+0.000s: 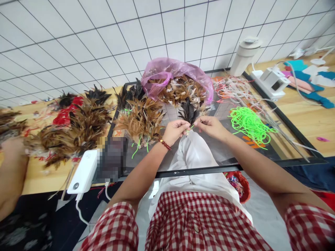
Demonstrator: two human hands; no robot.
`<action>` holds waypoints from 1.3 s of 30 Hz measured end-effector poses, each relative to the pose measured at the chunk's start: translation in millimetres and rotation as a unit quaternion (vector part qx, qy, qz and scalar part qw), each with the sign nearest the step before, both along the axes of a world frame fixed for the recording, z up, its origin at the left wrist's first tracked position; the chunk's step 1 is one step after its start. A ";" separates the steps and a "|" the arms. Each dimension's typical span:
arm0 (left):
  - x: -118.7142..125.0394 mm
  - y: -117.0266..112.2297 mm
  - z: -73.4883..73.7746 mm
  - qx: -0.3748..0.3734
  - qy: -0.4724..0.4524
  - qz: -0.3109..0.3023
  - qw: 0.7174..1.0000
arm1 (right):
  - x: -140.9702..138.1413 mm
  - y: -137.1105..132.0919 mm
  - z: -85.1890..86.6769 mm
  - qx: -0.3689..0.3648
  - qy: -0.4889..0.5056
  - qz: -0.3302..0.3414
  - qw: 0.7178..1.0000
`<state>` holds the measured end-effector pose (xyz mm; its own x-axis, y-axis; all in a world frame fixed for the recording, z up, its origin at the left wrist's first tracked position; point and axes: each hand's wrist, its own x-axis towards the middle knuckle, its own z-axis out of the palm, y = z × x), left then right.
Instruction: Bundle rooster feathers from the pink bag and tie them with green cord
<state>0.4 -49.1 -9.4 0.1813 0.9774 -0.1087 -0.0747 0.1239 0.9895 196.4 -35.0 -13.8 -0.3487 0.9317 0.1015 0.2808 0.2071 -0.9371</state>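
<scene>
My left hand [176, 131], with a beaded bracelet [165, 144] at its wrist, pinches the base of a bunch of dark feathers [188, 111]. Close beside it, my right hand [210, 127] is closed in a pinch on a short green cord [193, 127] at the feathers' base. The feather tips point away from me. To the left lies a heap of brown feather bunches [141, 120], some with green cord ends trailing. Beyond my hands, a pink plastic bag [172, 64] holds loose brown feathers [183, 89].
A bright green cord pile [250, 125] and tangled clear strands [238, 90] lie right on the black-framed glass top [222, 164]. A white power bank [83, 170] sits front left. A white cylinder [244, 57] stands at the back. Another person's arm [13, 174] is far left, near more feathers [86, 125].
</scene>
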 end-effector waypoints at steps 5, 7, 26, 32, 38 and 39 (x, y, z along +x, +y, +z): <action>-1.1 0.4 2.4 -0.031 -0.017 0.026 0.999 | 0.0 -0.2 0.1 0.083 0.034 0.016 0.996; 1.0 -1.0 4.0 -0.025 -0.007 0.022 0.999 | -0.4 0.3 -0.1 0.132 0.040 0.018 0.990; 4.1 -0.6 -3.9 0.012 -0.032 0.042 0.999 | -0.9 7.8 -6.6 0.210 -0.012 0.029 0.977; 4.8 -3.4 0.5 0.025 0.007 0.032 0.999 | -7.6 4.6 -7.0 0.174 -0.038 0.022 0.984; 5.1 -3.0 -1.1 0.039 0.005 0.008 0.999 | -7.9 3.8 -6.6 0.186 -0.062 0.039 0.980; 5.1 -2.6 -1.8 0.031 0.004 0.008 0.999 | -8.4 3.3 -6.1 0.202 -0.071 0.034 0.976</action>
